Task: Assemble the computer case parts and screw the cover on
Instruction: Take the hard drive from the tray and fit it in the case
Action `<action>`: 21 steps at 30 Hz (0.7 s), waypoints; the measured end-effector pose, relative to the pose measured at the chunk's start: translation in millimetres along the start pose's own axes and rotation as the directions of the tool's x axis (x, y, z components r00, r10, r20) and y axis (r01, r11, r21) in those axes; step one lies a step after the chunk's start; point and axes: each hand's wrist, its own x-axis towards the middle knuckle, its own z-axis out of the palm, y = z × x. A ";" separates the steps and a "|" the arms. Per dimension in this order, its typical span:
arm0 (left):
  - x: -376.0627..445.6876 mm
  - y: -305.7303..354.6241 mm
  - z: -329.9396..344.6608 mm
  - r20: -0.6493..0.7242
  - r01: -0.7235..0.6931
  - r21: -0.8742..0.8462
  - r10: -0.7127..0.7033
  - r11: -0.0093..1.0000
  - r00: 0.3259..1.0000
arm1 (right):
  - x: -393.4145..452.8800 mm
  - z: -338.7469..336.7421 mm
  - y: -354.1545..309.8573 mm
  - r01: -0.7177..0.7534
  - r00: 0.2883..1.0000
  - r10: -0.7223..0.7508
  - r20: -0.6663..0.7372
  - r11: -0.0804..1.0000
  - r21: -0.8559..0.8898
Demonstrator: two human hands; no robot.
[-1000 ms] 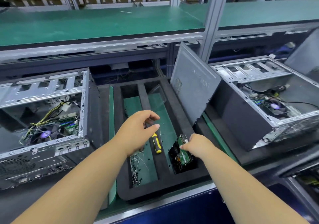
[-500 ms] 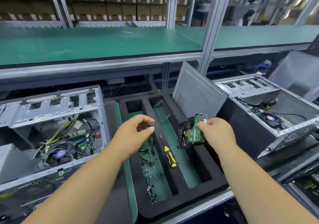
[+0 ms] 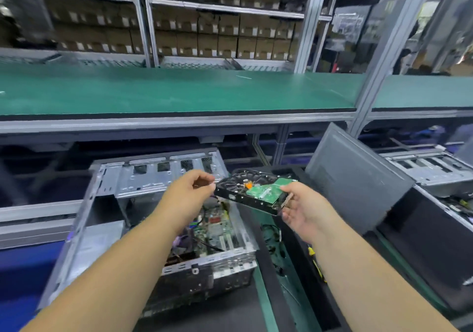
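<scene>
- Gripping a flat black metal hard drive with green circuit board (image 3: 252, 193), the right hand (image 3: 303, 210) lifts it above the open grey steel computer case (image 3: 158, 178).
- Left hand (image 3: 190, 190) pinches its corner.

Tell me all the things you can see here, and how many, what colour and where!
hard drive: one, black with a green circuit board, held in the air above the open case
open computer case: one, silver metal with wires and a board inside, left of middle
second computer case: one, silver and black, far right
side cover: one, grey, leaning against the second case
foam tray: one, black, between the cases
screwdriver: one, yellow and black, in the tray, mostly hidden by the right arm
shelf: one, green top, behind the cases
cardboard boxes: many, brown, on the back racks
left hand: one, fingertips pinched beside the drive's left end
right hand: one, holding the drive's right end
</scene>
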 end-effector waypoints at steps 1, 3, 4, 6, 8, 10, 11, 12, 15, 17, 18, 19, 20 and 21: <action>3.4 -5.2 -10.9 -0.013 0.023 0.021 -0.023 1.000 1.000 | -1.2 14.1 5.7 -0.026 1.000 0.025 0.014 1.000 0.005; 9.4 -17.1 -29.5 -0.029 0.092 0.017 -0.092 0.996 0.995 | -2.5 39.5 17.5 -0.082 0.996 0.082 0.024 0.997 0.016; 12.3 -23.0 -36.8 -0.029 0.133 0.001 -0.133 0.991 0.991 | -2.4 49.9 23.0 -0.110 0.994 0.110 0.024 0.994 0.021; 18.6 -34.7 -47.9 -0.002 0.220 -0.031 -0.220 0.975 0.976 | -1.9 67.9 34.0 -0.162 0.987 0.161 0.031 0.986 0.042; 24.3 -44.3 -53.7 0.056 0.302 -0.070 -0.299 0.951 0.953 | 0.2 80.1 43.9 -0.195 0.981 0.193 0.028 0.978 0.071; 28.6 -52.7 -56.5 0.134 0.394 -0.148 -0.376 0.907 0.917 | 2.5 91.0 51.9 -0.211 0.977 0.212 -0.001 0.972 0.100; 30.5 -56.4 -56.1 0.177 0.445 -0.179 -0.416 0.877 0.892 | 2.8 95.6 55.2 -0.215 0.976 0.218 -0.021 0.971 0.108; 32.8 -60.3 -55.2 0.219 0.496 -0.198 -0.456 0.845 0.863 | 4.1 99.5 58.5 -0.215 0.975 0.221 -0.039 0.970 0.109; 42.1 -70.3 -49.3 0.351 0.641 -0.261 -0.548 0.722 0.759 | 7.2 110.9 67.3 -0.227 0.970 0.233 -0.067 0.970 0.091; 48.5 -73.6 -43.4 0.413 0.698 -0.313 -0.570 0.644 0.711 | 10.1 116.7 71.9 -0.237 0.968 0.242 -0.065 0.969 0.073; 51.0 -74.8 -39.9 0.428 0.711 -0.339 -0.572 0.616 0.700 | 12.1 119.3 74.5 -0.245 0.967 0.249 -0.061 0.967 0.074; 53.5 -76.0 -36.5 0.434 0.716 -0.365 -0.571 0.595 0.696 | 13.8 122.3 76.7 -0.255 0.964 0.260 -0.060 0.964 0.079; 56.2 -77.5 -33.0 0.431 0.714 -0.386 -0.570 0.584 0.699 | 16.2 124.3 79.5 -0.266 0.960 0.271 -0.063 0.961 0.079; 58.8 -79.0 -30.1 0.421 0.710 -0.398 -0.572 0.580 0.704 | 18.2 126.6 81.7 -0.277 0.957 0.282 -0.068 0.958 0.077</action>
